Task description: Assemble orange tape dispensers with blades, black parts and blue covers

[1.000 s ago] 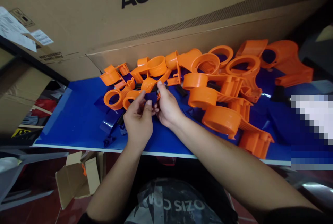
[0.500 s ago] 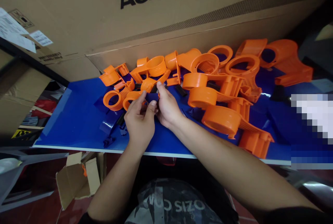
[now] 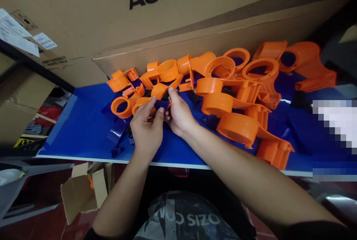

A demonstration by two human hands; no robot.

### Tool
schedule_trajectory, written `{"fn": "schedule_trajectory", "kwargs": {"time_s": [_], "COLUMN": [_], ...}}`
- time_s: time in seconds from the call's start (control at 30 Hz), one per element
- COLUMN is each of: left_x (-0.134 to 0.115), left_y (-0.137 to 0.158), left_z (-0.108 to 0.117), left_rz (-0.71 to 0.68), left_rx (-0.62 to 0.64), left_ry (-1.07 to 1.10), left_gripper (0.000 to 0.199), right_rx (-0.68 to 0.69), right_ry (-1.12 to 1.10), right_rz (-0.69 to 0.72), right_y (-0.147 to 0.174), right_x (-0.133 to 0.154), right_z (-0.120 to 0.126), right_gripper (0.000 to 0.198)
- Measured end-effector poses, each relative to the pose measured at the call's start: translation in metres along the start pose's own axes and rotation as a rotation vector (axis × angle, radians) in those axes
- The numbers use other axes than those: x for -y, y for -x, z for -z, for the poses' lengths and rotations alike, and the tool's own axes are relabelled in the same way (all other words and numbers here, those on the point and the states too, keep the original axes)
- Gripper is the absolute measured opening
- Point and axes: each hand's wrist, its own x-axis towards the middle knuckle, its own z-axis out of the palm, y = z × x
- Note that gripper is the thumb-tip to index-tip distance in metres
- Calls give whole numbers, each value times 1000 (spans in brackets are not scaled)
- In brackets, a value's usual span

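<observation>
Open box (image 3: 73,197) on floor below front edge of bench (image 3: 83,124), orange bit (image 3: 90,181) in it. L hand (image 3: 146,132), thumb & fingers clamped on blue piece (image 3: 161,104) over mid-bench; R hand (image 3: 180,116) grips its R end. Orange tape holders (image 3: 237,128) toward R edge.

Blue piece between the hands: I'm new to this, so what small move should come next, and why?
Probably steady the blue piece with the right hand and press gently with the left hand's thumb: that thumb is at its near edge, while the right hand is at its right end.
</observation>
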Motion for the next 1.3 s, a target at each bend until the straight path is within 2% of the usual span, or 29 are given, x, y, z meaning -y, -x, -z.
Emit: {"fn": "schedule_trajectory", "kwargs": {"time_s": [0.17,0.33,0.4,0.53,0.6,0.8,1.03,1.3], "left_x": [-4,-9,-9,-5,-4,-6,-7,-4], "left_y": [-6,-10,-10,-6,-5,-2,-5,-4], "left_z": [5,9,8,5,4,5,7,9], "left_rz": [-77,-159,-95,119,169,230,330,322], "left_rx": [66,78,72,37,34,98,72,39], "left_ry": [-48,-95,-61,107,143,235,377,398], "left_gripper": [44,43,44,46,46,44,39,39], "right_rx": [13,26,26,22,17,24,40,36], "right_ry": [-16,-10,-8,-2,2,19,23,29], "right_rz": [6,-6,-2,10,11,46,41,55], "right_y": [0,-1,-1,-1,-1,-1,0,0], "right_x": [0,0,0,-1,-1,-2,-2,-3], "right_z": [0,1,1,1,1,1,1,0], "right_gripper": [39,37,38,39,39,38,41,42]}}
